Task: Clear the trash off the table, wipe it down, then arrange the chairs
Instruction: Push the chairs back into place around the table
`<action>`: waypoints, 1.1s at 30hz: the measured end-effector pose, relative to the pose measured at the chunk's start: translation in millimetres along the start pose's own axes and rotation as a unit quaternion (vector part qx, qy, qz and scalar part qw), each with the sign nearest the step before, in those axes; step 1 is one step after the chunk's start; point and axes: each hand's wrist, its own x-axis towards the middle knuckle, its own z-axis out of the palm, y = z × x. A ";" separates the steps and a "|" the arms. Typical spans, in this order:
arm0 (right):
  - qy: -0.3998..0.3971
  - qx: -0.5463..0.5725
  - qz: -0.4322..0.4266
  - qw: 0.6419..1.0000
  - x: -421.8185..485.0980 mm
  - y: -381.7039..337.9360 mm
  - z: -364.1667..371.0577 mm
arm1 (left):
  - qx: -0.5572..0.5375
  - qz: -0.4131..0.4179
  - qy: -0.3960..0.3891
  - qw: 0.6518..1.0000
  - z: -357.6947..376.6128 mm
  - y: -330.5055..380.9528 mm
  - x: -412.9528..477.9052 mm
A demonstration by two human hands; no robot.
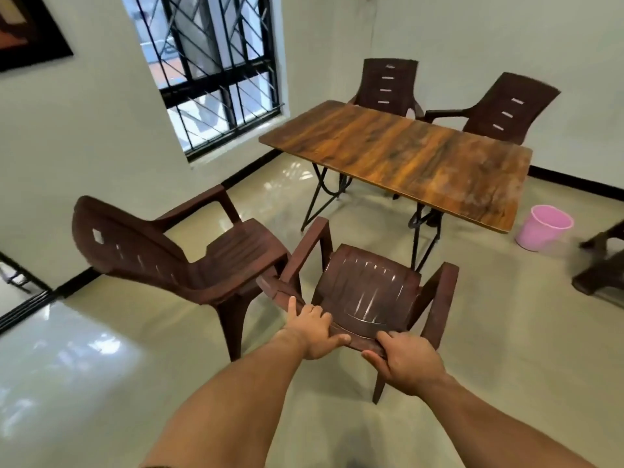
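A brown plastic armchair [368,285] stands right in front of me, facing the wooden folding table [405,160]. My left hand [312,329] and my right hand [405,359] both grip the top edge of its backrest. A second brown chair [162,258] stands at the left, angled toward the table and touching the held chair's left armrest. Two more brown chairs stand beyond the table: one [388,86] at its far end, another [506,109] at the far right. The tabletop carries nothing.
A pink bucket [543,228] stands on the floor right of the table. Part of another brown chair [604,265] shows at the right edge. A barred window [209,69] is in the left wall. The floor is glossy tile.
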 end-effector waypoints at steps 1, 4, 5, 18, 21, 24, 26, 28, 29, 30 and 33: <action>-0.003 0.003 0.014 1.000 1.1 -1.8 -0.7 | 0.001 0.016 -0.006 1.000 -2.7 -5.7 4.3; -0.014 0.003 0.072 0.997 0.5 -12.7 -1.2 | 0.010 0.063 -0.022 0.998 -7.9 -24.2 15.6; -0.010 0.012 0.092 0.996 -1.5 -18.5 -1.6 | 0.012 0.073 -0.028 0.997 -9.4 -27.7 18.0; -0.014 0.041 0.262 0.964 12.4 -66.5 -5.9 | 0.038 0.163 0.004 0.986 -14.4 -41.3 32.3; -0.004 0.039 0.270 0.962 19.7 -63.6 -5.7 | 0.034 0.180 0.022 0.983 -15.9 -45.6 42.3; 0.002 0.045 0.281 0.959 30.9 -63.0 -2.7 | 0.038 0.185 0.033 0.981 -17.7 -52.5 58.6; 0.004 0.044 0.288 0.957 41.3 -62.3 -0.5 | 0.044 0.184 0.028 0.981 -22.6 -57.5 68.3; 0.012 0.041 0.290 0.956 52.2 -56.1 0.5 | 0.047 0.185 0.018 0.981 -30.7 -58.5 79.8; 0.014 0.040 0.290 0.956 57.6 -51.5 1.4 | 0.050 0.186 0.014 0.981 -35.2 -58.2 86.1; 0.012 0.040 0.291 0.956 61.5 -47.4 0.7 | 0.051 0.188 0.013 0.981 -39.2 -57.3 91.0; 0.013 0.038 0.295 0.955 72.3 -33.6 0.9 | 0.053 0.190 0.012 0.980 -49.1 -52.2 107.0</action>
